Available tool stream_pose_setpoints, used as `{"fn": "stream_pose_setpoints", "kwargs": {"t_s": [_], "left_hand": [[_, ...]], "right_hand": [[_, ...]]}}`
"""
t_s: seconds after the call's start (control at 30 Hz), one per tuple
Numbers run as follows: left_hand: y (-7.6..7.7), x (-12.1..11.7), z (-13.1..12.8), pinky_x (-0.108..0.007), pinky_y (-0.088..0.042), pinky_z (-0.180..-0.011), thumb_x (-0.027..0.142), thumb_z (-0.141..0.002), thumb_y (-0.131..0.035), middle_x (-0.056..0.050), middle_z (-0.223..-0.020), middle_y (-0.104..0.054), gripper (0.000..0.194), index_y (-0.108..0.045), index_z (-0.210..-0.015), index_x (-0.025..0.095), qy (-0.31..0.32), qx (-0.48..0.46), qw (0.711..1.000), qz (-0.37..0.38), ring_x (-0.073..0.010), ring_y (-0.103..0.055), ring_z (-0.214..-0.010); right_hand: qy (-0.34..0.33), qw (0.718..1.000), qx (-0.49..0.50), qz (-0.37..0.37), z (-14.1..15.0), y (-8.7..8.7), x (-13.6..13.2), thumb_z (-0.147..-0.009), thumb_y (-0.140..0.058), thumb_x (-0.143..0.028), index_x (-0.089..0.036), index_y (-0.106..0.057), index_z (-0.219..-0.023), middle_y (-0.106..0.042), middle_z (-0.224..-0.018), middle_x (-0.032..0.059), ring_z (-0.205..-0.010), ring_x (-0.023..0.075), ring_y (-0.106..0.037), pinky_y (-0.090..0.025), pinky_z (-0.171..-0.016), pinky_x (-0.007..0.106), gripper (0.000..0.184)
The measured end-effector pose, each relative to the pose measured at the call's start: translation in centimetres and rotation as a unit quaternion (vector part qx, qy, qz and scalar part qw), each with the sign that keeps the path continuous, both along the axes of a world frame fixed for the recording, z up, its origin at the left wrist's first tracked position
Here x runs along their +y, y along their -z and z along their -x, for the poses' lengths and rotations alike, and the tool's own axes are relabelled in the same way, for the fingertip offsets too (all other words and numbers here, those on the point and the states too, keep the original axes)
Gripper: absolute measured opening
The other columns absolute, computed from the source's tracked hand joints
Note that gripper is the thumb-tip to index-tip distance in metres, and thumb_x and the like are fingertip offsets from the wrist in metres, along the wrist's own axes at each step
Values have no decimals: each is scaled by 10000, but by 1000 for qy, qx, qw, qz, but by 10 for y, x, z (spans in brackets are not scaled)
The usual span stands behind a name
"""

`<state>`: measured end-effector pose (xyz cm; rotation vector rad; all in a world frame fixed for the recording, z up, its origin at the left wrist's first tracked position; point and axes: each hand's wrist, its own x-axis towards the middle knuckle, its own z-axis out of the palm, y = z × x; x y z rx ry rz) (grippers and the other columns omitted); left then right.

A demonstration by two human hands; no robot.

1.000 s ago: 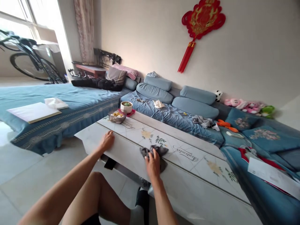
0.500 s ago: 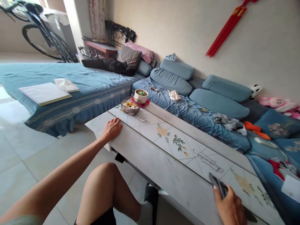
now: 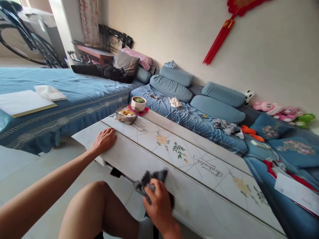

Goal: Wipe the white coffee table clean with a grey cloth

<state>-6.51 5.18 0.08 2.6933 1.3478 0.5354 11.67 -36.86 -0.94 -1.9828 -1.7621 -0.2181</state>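
My left hand point(image 3: 104, 140) rests flat on the near left part of the marble-patterned table point(image 3: 206, 205), fingers stretched out and holding nothing. A dark grey cloth point(image 3: 142, 184) is bunched in my right hand point(image 3: 159, 202), at the table's near edge around its middle; motion blurs it a little. A decorated runner point(image 3: 184, 149) with flowers and lettering runs along the tabletop. At its far left end stands a see-through bowl point(image 3: 126, 116) with yellowish pieces in it. Beside that is a white pot point(image 3: 138, 104) with green leaves, on a red mat point(image 3: 144, 111).
A blue sofa point(image 3: 164, 106) with cushions and crumpled cloths lines the wall behind the table. At the left, a blue-covered bed point(image 3: 94, 89) bears a white folder point(image 3: 22, 103) and tissues point(image 3: 50, 93). My bent knee point(image 3: 92, 199) is close to the table's near side.
My right hand has swept the cloth leftward, from the table's right end to its near edge. The left hand stays put on the tabletop. The view has turned somewhat to the right.
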Motion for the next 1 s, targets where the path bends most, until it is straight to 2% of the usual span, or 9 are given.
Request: {"fn": "stream_pose_setpoints", "kwargs": {"t_s": [0.1, 0.2, 0.3, 0.43, 0.57, 0.67, 0.73, 0.87, 1.0], "left_hand": [[2, 1, -1, -547, -457, -1289, 385, -1117, -452, -205, -1663, -627, 537, -645, -1569, 170, -4, -1, 1000, -6, -383, -580, -1541], [0, 1, -3, -544, -450, -1290, 402, -1127, -450, -209, -1657, -621, 530, -639, -1559, 160, -3, 1, 1000, -5, -387, -570, -1533], [-2, 0, -5, -525, -447, -1287, 402, -1138, -434, -214, -1654, -616, 526, -630, -1549, 138, -7, 5, 1000, -6, -381, -574, -1520], [-8, -4, -5, -517, -446, -1283, 390, -1130, -457, -207, -1644, -626, 511, -630, -1537, 135, -14, 3, 1000, 1, -381, -581, -1503], [-15, -10, -3, -515, -436, -1297, 357, -1121, -466, -187, -1648, -632, 494, -638, -1541, 162, -15, -8, 1000, 16, -371, -567, -1527], [-16, -12, -3, -522, -439, -1299, 334, -1122, -456, -180, -1668, -619, 496, -633, -1556, 173, -11, -10, 1000, 19, -366, -562, -1535], [-14, -12, -3, -522, -437, -1301, 328, -1122, -457, -187, -1679, -606, 499, -629, -1558, 157, -10, -7, 1000, 17, -367, -554, -1540], [-7, -6, -5, -527, -431, -1293, 342, -1127, -460, -203, -1660, -605, 489, -628, -1537, 134, -1, -1, 1000, -1, -375, -551, -1522], [-5, -2, -4, -527, -432, -1280, 353, -1127, -472, -215, -1639, -610, 483, -630, -1520, 122, 3, -5, 1000, -7, -379, -553, -1501]], "right_hand": [[28, 994, -89, -50, -69, 13, -121, -1091, -645, -289, -290, -762, -1198, -680, -1291, 108, -1081, 279, -741, -673, -879, 398, 159], [63, 986, -129, -79, -123, 16, -177, -1152, -677, -449, -271, -769, -1179, -693, -1210, 109, -985, 259, -757, -657, -816, 363, 202], [56, 990, -103, -77, -112, 12, -134, -1179, -638, -493, -265, -771, -1154, -693, -1217, 116, -1015, 270, -748, -657, -839, 381, 265], [-14, 999, -35, -39, -24, -4, 16, -1135, -709, -313, -272, -767, -1131, -677, -1263, 117, -1086, 304, -709, -673, -905, 445, 71], [-37, 999, 6, 33, 29, -21, 117, -894, -983, -162, -245, -757, -1112, -676, -1257, 104, -1073, 318, -693, -684, -953, 499, 324], [-51, 998, 5, 30, 7, -20, 91, -955, -917, -160, -247, -746, -1141, -671, -1275, 106, -1111, 320, -700, -685, -966, 492, 267], [-44, 999, -3, 4, -25, -14, 37, -1087, -767, -253, -260, -734, -1169, -660, -1281, 112, -1121, 319, -712, -687, -938, 479, 88], [-10, 999, -35, -7, -74, -11, -54, -1209, -531, -446, -290, -720, -1218, -651, -1258, 113, -1065, 293, -733, -680, -839, 423, 245], [-34, 998, -47, 3, -52, -9, -15, -1178, -583, -336, -284, -713, -1193, -646, -1263, 126, -1075, 306, -706, -676, -872, 444, 141]]}}
